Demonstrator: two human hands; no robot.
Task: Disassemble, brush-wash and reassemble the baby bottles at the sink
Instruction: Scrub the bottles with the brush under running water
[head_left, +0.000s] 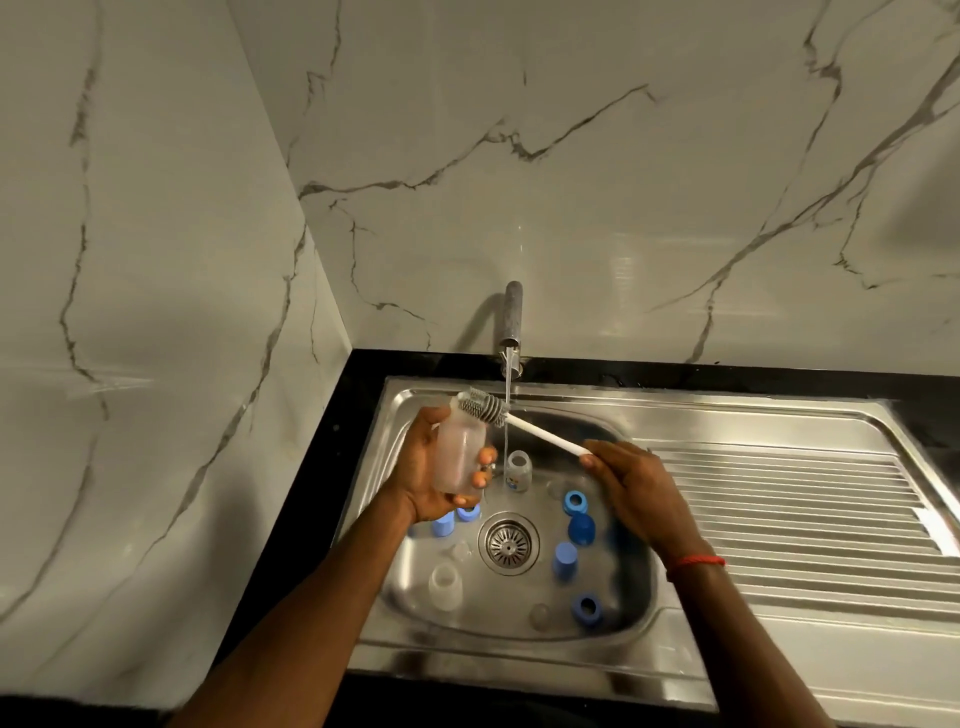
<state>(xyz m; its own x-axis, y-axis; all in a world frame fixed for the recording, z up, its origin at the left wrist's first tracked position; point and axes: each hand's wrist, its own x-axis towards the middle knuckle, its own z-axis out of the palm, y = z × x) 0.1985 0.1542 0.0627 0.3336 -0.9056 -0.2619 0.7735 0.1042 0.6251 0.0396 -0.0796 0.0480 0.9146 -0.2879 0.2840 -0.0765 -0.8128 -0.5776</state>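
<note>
A: Far left, marble wall (156, 312), then the black surface (358, 395) edging the steel sink (649, 410).

B: And here's the left hand (431, 467), fingers and thumb wrapped round a frosted bottle (462, 452), held up over the basin with its mouth tipped toward the tap.

A: Below that hand, two pale blue caps (443, 527) sit on the basin floor, and nearer us a second frosted bottle (445, 587) lies on its side.

B: Up top, the grey brush head (485, 408) is right at the held bottle's mouth. Whether the tip is inside, I can't tell.

A: The tap (511, 317) is running, and the water stream (506, 415) drops just beside the bristles.

B: It lands near a small clear bottle (518, 470) standing in the basin, with the drain strainer (508, 543) just in front of it.

A: Right of the drain there's a blue ring (575, 501), a dark blue cap (582, 529) and a lighter blue cap (564, 560) close together. Nearer us, another blue ring (587, 607) sits beside a clear teat (540, 616).

B: The white brush handle (545, 439) slants down to the right hand (634, 483), which pinches its end between fingertips and thumb.

A: There's a red thread (696, 561) on that wrist, and the ribbed draining board (779, 509) stretches off to the right.
</note>
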